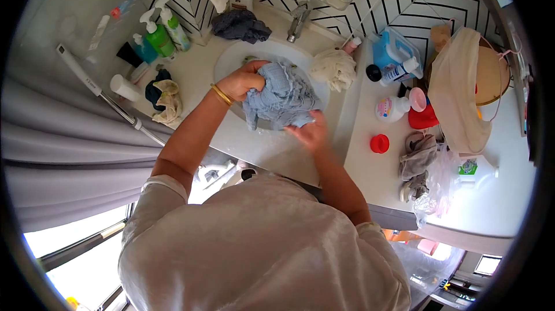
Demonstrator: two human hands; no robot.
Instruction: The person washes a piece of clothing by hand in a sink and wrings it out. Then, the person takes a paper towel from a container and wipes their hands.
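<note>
A crumpled light blue-grey cloth point(283, 97) is bunched up over the white washbasin point(222, 68). My left hand point(245, 81) is closed on its upper left part, with a gold-coloured bangle at the wrist. At the cloth's lower right edge, my right hand point(310, 132) touches it with thumb and fingers spread apart. The basin's middle is hidden behind the cloth. Behind it stands a metal faucet point(298, 22). A cream bunched cloth point(334, 69) lies on the basin's right rim, and a dark grey cloth point(240, 26) rests at the back left.
Left on the counter are a green pump bottle point(160, 40), a white cylinder point(124, 87) and a small dark-and-beige cloth bundle point(165, 98). To the right are a blue plastic container point(396, 51), a white bottle point(391, 108), a red cap point(379, 143) and grey cloths point(418, 154).
</note>
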